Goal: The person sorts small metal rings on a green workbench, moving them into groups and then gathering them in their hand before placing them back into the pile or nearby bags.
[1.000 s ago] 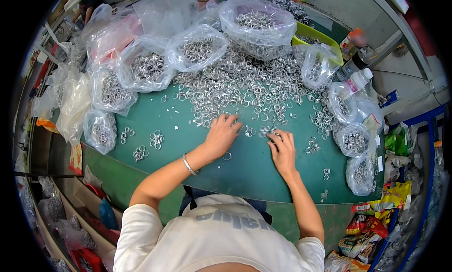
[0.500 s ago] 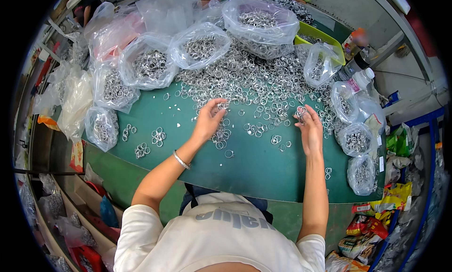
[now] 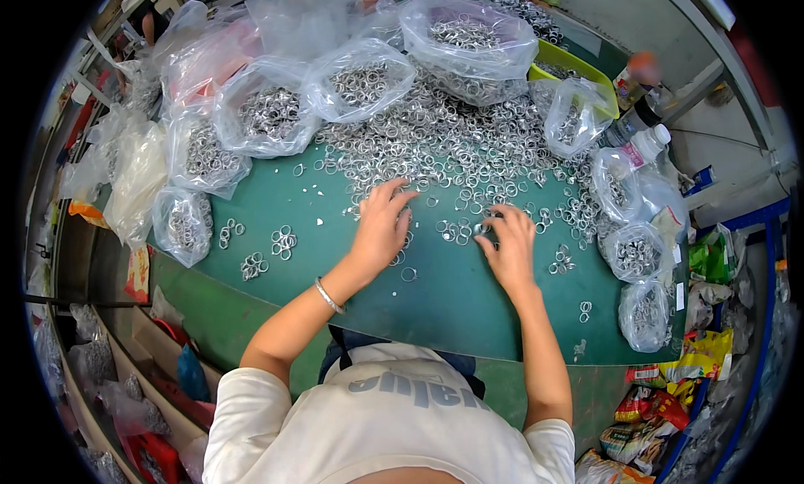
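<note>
Small silvery metal rings point(image 3: 444, 153) are heaped across the far middle of the green table point(image 3: 435, 308). My left hand point(image 3: 382, 231) is over the near left part of the spread, thumb and fingers apart, partly covering a small group of rings. Farther right, my right hand point(image 3: 511, 251) reaches down with bent fingers. Its thumb and forefinger stand apart beside a small cluster of rings point(image 3: 455, 231); a ring shows near their tips, but no firm grip is visible. Another little group of rings point(image 3: 562, 260) lies to the right of that hand.
Clear plastic bags of rings point(image 3: 270, 114) line the far and left sides, with more bags point(image 3: 634, 251) along the right. A large bag point(image 3: 467, 40) and a yellow-green bin point(image 3: 590, 78) stand behind the heap. Bottles point(image 3: 646, 142) are at the right; small ring groups point(image 3: 283, 242) lie left.
My right hand has moved left and nearer, away from the rings at its fingertips. My left hand has shifted slightly right, its fingers spreading. The ring group at right is now uncovered.
</note>
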Motion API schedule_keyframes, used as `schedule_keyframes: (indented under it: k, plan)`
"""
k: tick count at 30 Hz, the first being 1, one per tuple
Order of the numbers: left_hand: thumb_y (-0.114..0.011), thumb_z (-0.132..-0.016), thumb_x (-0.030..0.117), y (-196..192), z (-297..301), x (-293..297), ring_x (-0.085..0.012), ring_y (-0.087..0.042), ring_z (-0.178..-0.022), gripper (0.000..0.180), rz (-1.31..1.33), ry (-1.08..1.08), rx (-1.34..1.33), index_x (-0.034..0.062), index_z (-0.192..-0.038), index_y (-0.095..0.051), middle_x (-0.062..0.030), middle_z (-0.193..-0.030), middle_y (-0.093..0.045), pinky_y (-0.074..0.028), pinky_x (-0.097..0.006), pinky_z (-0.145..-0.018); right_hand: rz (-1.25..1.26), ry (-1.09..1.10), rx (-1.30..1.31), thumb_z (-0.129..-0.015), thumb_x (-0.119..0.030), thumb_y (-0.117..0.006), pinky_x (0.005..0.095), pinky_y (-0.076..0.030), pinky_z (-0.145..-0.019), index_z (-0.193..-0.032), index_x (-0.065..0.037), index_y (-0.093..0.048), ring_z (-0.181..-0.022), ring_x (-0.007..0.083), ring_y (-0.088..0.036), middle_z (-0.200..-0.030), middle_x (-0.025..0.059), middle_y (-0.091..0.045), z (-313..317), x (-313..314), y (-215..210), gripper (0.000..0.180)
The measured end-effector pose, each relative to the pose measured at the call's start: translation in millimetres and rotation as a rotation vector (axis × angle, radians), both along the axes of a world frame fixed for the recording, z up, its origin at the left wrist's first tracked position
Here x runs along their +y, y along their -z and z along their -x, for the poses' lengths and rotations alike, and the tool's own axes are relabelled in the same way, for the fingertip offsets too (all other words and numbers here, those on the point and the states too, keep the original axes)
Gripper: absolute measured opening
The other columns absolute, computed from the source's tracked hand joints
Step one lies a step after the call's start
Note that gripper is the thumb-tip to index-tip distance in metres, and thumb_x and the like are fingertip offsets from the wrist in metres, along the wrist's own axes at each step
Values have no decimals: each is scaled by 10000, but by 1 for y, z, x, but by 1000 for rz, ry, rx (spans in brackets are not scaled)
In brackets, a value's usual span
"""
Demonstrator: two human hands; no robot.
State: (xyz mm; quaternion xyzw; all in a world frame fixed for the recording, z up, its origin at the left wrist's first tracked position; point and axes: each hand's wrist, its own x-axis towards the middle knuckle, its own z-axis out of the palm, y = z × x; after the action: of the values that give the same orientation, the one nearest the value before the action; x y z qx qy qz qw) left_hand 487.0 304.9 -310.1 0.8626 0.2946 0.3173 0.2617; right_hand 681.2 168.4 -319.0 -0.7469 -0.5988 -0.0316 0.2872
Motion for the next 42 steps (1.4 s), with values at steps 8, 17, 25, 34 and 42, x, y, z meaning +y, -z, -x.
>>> schedule_keyframes:
  k: [8, 17, 25, 34, 42]
  plan:
    - [-642, -762, 72, 19, -42, -31, -242, -483, -938, 188, -168, 322, 149, 68, -950, -632, -67, -960, -527, -344, -379, -753, 265, -115, 89, -663, -107, -758, 389, -376, -802, -887, -36, -636, -916, 273, -497, -926, 83, -544, 29, -46, -21, 265]
    - [-645, -769, 72, 17, -52, -36, -256, -497, -941, 120, -100, 267, 103, 52, -869, -581, -80, -946, -528, -344, -372, -757, -76, 195, 114, -747, -88, -694, 381, -408, -843, -942, -33, -630, -992, 313, -493, -1057, 122, -555, -14, 1, 4, 212]
    - [-606, -776, 25, 20, -25, -74, -294, -528, -931, 178, 62, 525, 143, 39, -950, -573, -113, -1047, -549, -419, -379, -774, 10, 110, -38, -739, -64, -679, 418, -376, -896, -929, -53, -621, -1100, 313, -458, -1147, 99, -535, -37, 7, 16, 199]
    - [-559, -734, -48, 29, -25, -98, -298, -471, -1005, 331, 29, 635, 239, -1, -1060, -590, -143, -1117, -501, -422, -391, -857, -40, 33, 11, -726, -19, -652, 433, -364, -936, -1031, -46, -617, -1131, 328, -446, -1183, 117, -512, -20, 13, 4, 308]
    - [-556, -686, -67, 22, 7, -106, -305, -464, -1080, 424, 59, 620, 221, 0, -1104, -568, -135, -1143, -507, -398, -389, -938, -30, 77, -86, -709, -11, -645, 430, -361, -893, -948, -22, -616, -1075, 319, -463, -1088, 119, -541, -7, 6, 3, 240]
